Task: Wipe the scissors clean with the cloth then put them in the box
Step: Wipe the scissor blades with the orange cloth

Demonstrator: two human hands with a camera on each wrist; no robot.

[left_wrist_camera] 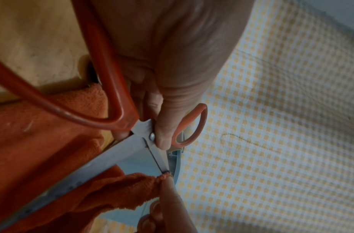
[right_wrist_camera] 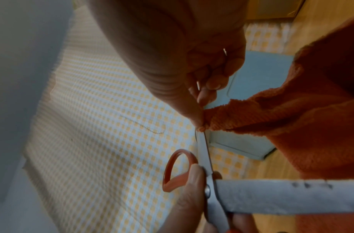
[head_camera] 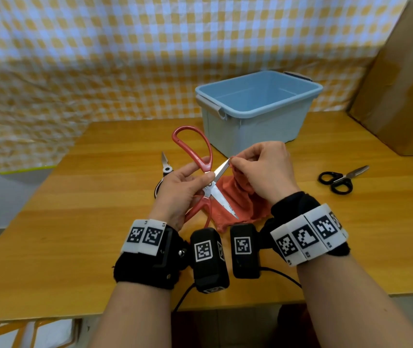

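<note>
Red-handled scissors are held spread wide above the wooden table. My left hand grips them near the pivot, thumb against the screw. My right hand pinches an orange cloth around the tip of the upper blade. The lower blade points toward me over the cloth, showing dark specks in the right wrist view. The blue box stands open behind the hands, with nothing seen inside.
Black-handled scissors lie on the table at the right. Another pair with short blades lies partly hidden behind my left hand. A cardboard box stands at the far right. Checked fabric covers the back.
</note>
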